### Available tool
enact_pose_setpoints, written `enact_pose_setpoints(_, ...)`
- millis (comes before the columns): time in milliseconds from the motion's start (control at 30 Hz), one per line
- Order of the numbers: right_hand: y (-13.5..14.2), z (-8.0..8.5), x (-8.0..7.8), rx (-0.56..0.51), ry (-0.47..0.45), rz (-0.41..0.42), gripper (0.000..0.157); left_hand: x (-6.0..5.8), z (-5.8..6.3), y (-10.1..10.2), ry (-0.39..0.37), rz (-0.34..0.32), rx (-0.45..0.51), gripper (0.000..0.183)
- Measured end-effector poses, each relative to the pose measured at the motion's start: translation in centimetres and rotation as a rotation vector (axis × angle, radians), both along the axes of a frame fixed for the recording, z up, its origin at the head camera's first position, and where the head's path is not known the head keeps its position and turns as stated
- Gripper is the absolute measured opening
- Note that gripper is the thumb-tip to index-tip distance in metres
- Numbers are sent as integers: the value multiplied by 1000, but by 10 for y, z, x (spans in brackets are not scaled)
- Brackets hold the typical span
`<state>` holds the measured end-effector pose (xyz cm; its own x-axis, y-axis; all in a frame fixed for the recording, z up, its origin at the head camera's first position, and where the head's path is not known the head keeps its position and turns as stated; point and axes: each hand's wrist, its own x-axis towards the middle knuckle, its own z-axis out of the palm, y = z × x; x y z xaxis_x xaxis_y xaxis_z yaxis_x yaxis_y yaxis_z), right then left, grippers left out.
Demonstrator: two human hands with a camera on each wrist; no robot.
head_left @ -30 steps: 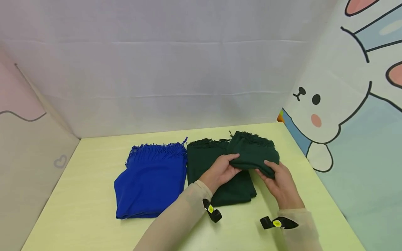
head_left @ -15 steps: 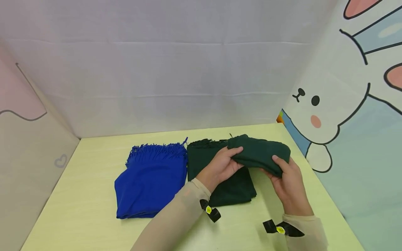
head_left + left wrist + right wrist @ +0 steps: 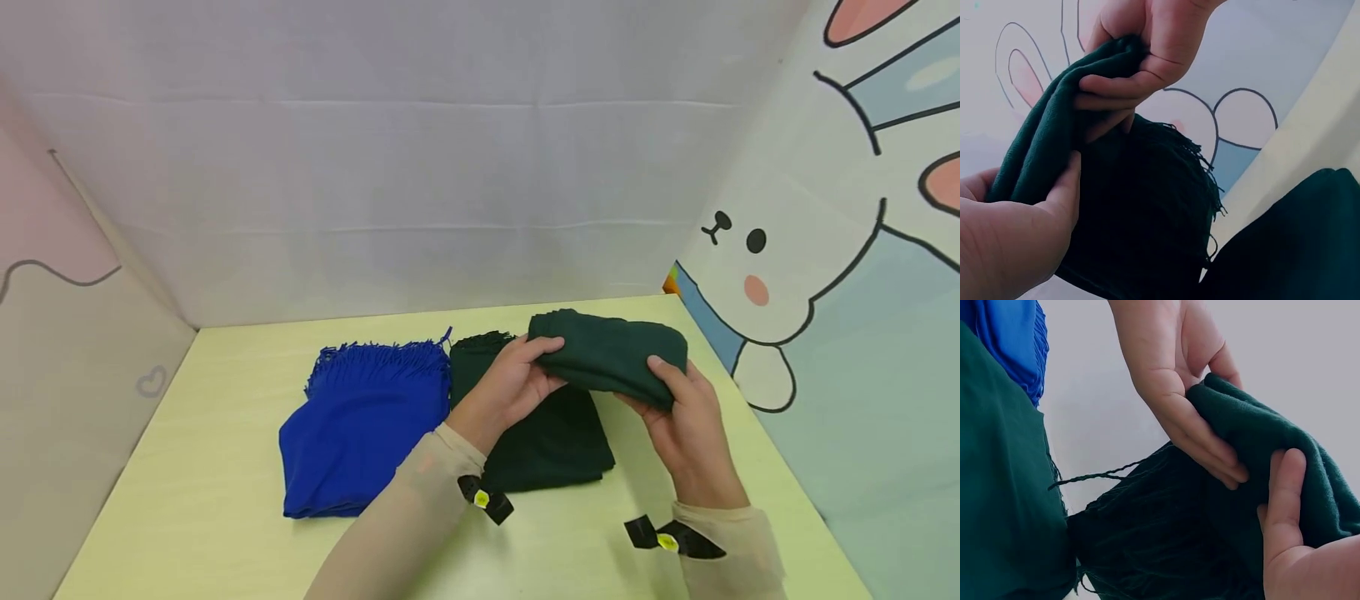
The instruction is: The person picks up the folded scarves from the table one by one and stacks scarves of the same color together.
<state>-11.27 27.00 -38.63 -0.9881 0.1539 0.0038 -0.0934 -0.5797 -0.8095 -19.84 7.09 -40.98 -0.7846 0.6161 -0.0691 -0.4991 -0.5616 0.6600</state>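
A folded dark green scarf [image 3: 607, 350] is held up between both hands above the table's right side. My left hand [image 3: 517, 392] grips its left end, thumb on top and fingers underneath. At the other end, my right hand [image 3: 690, 425] holds it the same way. Fringe [image 3: 1179, 150] hangs from the scarf's far side in the left wrist view, hidden in the head view. Partly behind my left hand lies a second dark green folded cloth [image 3: 555, 450] with a fringed far edge. The right wrist view shows the held scarf [image 3: 1254, 419] bent over in thick layers.
A blue folded fringed cloth [image 3: 367, 442] lies on the pale yellow table [image 3: 210, 467], left of the flat green one. White fabric [image 3: 420, 183] closes off the back. A printed rabbit panel [image 3: 810, 275] stands along the right side.
The held scarf has tipped over, so its fringe has gone from the head view and a smooth folded face shows. Both hands shifted right, then back left and slightly up.
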Motion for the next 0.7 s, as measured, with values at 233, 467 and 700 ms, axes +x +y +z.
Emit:
enact_pose_setpoints(233, -15, 5, -7, 74, -63, 31, 47, 0, -1, -22, 15, 52, -39, 61)
enact_pose_setpoints(467, -30, 7, -24, 103, -95, 55, 48, -6, 2, -40, 85, 75, -27, 49)
enact_pose_setpoints(700, -47, 6, -46, 180, -159, 101, 51, -16, -2, -59, 77, 134, -77, 51)
